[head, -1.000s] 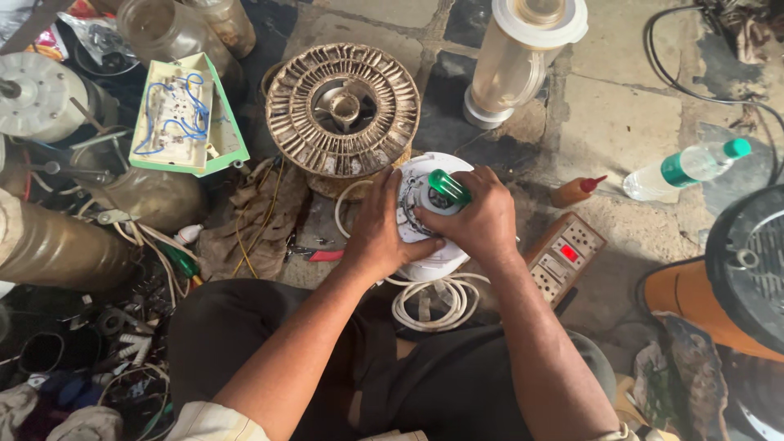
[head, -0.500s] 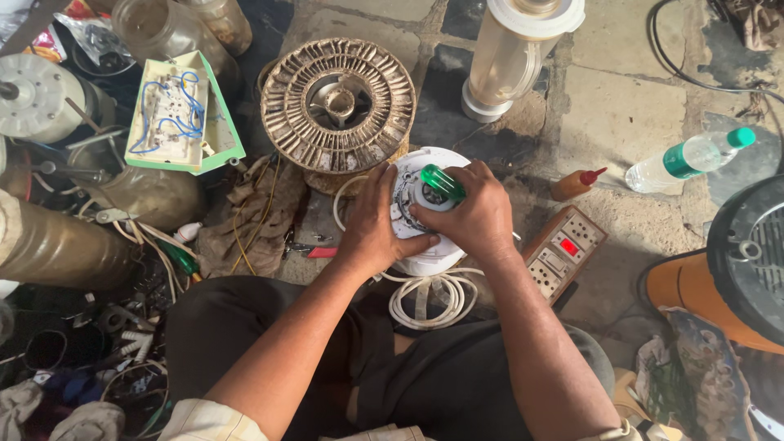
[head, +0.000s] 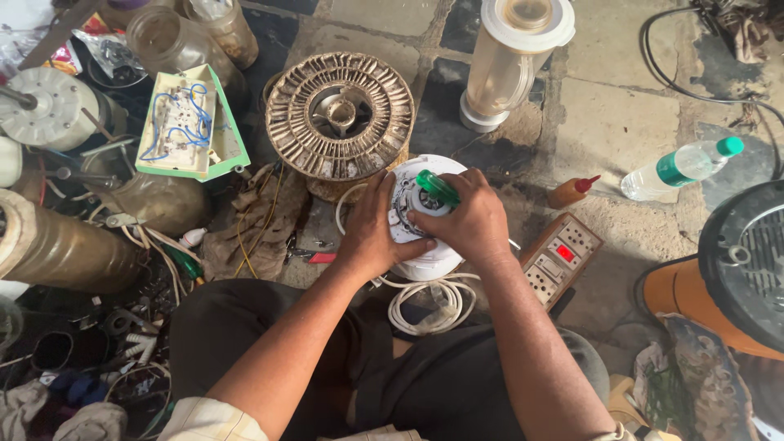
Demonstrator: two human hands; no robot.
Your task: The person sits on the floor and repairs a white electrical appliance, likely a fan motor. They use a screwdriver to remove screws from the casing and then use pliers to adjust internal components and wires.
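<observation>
Work item: white round appliance base, centre of frame, held over my lap, underside up, white cord coiled just below it.
L hand: fingers spread, cupping base's left rim, steadying it.
R hand: fingers curled tight round green screwdriver handle, tip down into base's middle.
Done so far: I judge base turned over & driver seated; can't tell if any screw is out.
Left: bottom cover looks still on; inside not exposed.
Vs 1 s ago: same grip both hands; driver handle tilted a bit more to upper left; view shifted slightly, base unmoved.
Nearby: fan motor disc upper centre; blender jar top; power strip right.
</observation>
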